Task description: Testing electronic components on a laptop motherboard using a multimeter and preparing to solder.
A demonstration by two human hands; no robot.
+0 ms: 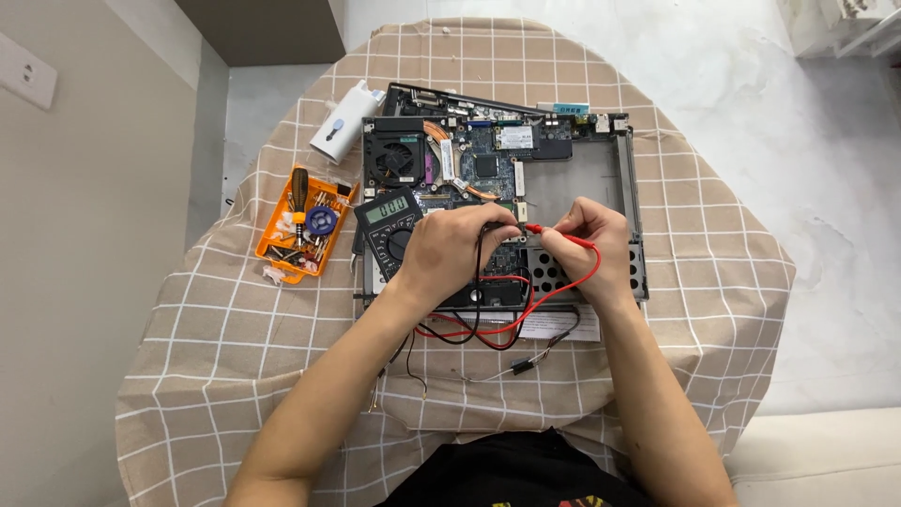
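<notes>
On top of the opened grey laptop chassis (pixel 624 178), green circuit board (pixel 483 169) bared, lower edge under both hands. Right hand (pixel 587 239) pinching the slim red probe (pixel 560 236), tip aimed left onto the board's lower edge. Left hand (pixel 450 249) curled, fingertips pressed together on what is probably the black probe, mostly hidden beneath them. Just left, black handheld multimeter (pixel 389 230) leaning on the chassis; red and black leads (pixel 488 329) looping toward the body. Black round cooling fan (pixel 394 155) above it. Further left, orange plastic screwdriver tray (pixel 305 225) and white oblong case (pixel 343 122) on the beige checked tablecloth (pixel 225 329). Risks, as a judgement: tips so close could slip and bridge neighbouring contacts; a snagged lead could tug the meter off.
</notes>
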